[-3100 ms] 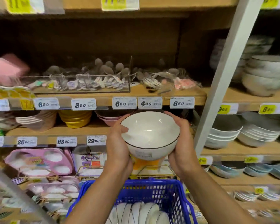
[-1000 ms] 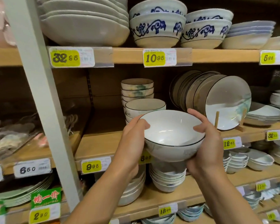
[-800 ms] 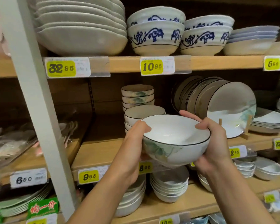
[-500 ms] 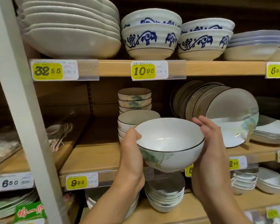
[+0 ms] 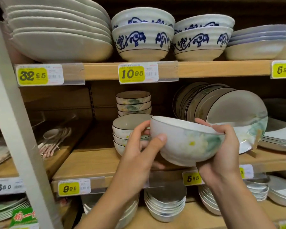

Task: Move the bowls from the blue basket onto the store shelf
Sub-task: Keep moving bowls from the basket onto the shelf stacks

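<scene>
A white bowl (image 5: 186,142) with a dark rim and a green and yellow flower print hangs in front of the middle wooden shelf (image 5: 92,164). My left hand (image 5: 139,152) grips its left side and my right hand (image 5: 221,152) grips its right side. The bowl tilts with its opening turned away from me. Just behind its left edge stands a short stack of matching bowls (image 5: 127,129), with a taller stack of smaller ones (image 5: 133,103) further back. The blue basket is out of view.
Upright dark-rimmed plates (image 5: 221,109) lean at the right of the same shelf. Blue-patterned bowls (image 5: 142,40) and large white dishes (image 5: 59,30) fill the shelf above. A white upright post (image 5: 15,123) crosses the left side. Small bowls (image 5: 165,204) are stacked on the shelf below.
I have turned from the basket to this shelf with the bowl in both hands. In the last second the bowl rose, moved closer to the shelf and tipped away from me.
</scene>
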{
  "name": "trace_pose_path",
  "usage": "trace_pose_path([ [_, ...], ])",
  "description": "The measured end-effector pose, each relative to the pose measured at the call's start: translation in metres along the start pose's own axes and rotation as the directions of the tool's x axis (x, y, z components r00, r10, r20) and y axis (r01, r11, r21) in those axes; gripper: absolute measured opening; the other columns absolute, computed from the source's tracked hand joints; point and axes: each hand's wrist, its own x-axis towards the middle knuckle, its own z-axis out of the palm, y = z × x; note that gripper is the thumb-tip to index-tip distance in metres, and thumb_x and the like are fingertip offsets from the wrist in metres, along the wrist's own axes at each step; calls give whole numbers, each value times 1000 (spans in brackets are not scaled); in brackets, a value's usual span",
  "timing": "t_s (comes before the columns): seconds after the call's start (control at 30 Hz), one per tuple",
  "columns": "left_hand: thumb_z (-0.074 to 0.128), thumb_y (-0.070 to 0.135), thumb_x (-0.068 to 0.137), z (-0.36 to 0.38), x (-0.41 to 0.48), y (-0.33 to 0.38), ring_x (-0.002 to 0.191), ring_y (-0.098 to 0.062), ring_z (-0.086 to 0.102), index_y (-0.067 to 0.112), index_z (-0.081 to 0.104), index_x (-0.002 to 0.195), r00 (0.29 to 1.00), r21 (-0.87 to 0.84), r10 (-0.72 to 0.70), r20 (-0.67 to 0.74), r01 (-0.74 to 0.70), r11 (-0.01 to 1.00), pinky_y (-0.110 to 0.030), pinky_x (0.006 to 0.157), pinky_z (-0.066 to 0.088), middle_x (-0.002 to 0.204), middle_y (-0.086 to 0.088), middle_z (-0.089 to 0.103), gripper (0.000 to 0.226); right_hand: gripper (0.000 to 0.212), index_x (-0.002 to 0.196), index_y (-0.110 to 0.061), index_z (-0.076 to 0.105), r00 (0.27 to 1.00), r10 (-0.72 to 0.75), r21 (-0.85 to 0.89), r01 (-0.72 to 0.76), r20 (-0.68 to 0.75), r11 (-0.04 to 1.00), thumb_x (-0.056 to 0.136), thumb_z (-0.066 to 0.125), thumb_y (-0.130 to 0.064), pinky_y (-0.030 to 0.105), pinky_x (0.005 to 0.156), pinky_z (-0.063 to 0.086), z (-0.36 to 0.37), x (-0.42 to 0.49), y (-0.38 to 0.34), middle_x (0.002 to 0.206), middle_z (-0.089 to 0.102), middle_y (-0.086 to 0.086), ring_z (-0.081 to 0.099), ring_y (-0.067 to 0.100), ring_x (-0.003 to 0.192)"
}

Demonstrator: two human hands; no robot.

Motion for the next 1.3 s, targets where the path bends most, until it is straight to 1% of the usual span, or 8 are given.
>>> trace_pose_path([
  [0.17, 80, 48, 70, -13, 13, 13, 94, -10, 71, 21, 55, 131, 998, -4, 56, -2, -56, 998, -32, 73, 61, 103, 12, 74, 71, 40, 113, -13, 55, 972, 141, 2, -144, 186, 990, 85, 45, -39, 45, 91, 48, 9, 23, -5, 109, 58, 19, 60, 33, 101],
  [0.27, 75, 42, 69, -23, 22, 20, 97, -14, 72, 16, 55, 130, 995, -49, 101, -19, -102, 994, -28, 72, 60, 108, 4, 74, 69, 64, 127, 3, 49, 962, 134, -18, -134, 238, 991, 85, 45, -44, 50, 105, 39, 21, 33, -4, 129, 55, 32, 55, 41, 122],
  [0.5, 65, 29, 85, -52, 56, 30, 110, -5, 65, 22, 52, 131, 959, 86, 282, 21, -282, 955, -19, 86, 53, 116, 15, 70, 49, 28, 90, -20, 61, 958, -70, -10, 76, 278, 997, 93, 39, -38, 33, 73, 46, 58, 58, 4, 84, 67, 4, 63, 21, 87],
  [0.63, 65, 24, 89, -72, 78, 20, 119, -16, 61, 13, 54, 132, 964, 131, 260, 53, -265, 955, -33, 100, 49, 125, 2, 67, 46, 30, 85, -24, 65, 951, -136, -17, 146, 277, 989, 95, 38, -34, 28, 69, 48, 68, 76, 19, 81, 70, -2, 65, 13, 81],
  [0.8, 65, 34, 86, -85, 94, 6, 106, -9, 67, 14, 61, 121, 976, 162, 216, 8, -215, 963, -14, 78, 52, 113, 6, 72, 40, 35, 85, -22, 72, 970, -143, -222, 186, 198, 957, 82, 45, -43, 32, 79, 52, 87, 98, 34, 91, 76, -2, 70, 13, 89],
  [0.93, 66, 40, 86, -93, 95, -15, 111, -10, 65, 11, 59, 126, 980, 172, 195, -42, -185, 968, -16, 84, 52, 117, 4, 71, 49, 50, 98, -23, 69, 988, -61, -348, 106, 139, 932, 68, 45, -56, 37, 92, 52, 92, 105, 50, 102, 73, 1, 67, 21, 100],
  [1.17, 65, 47, 80, -94, 90, -40, 100, 0, 67, 21, 61, 114, 988, 172, 137, -77, -122, 977, -9, 74, 51, 105, 19, 72, 43, 59, 104, -23, 69, 995, -1, -418, 41, 95, 907, 68, 45, -63, 41, 94, 52, 81, 110, 69, 103, 74, 4, 68, 24, 98],
  [1.3, 65, 52, 77, -94, 89, -46, 92, 5, 68, 23, 60, 105, 986, 160, 132, -101, -115, 980, -8, 67, 51, 97, 25, 72, 41, 41, 100, -22, 68, 995, -28, -451, 71, 100, 889, 88, 41, -50, 36, 91, 51, 76, 112, 75, 105, 72, 3, 67, 18, 94],
])
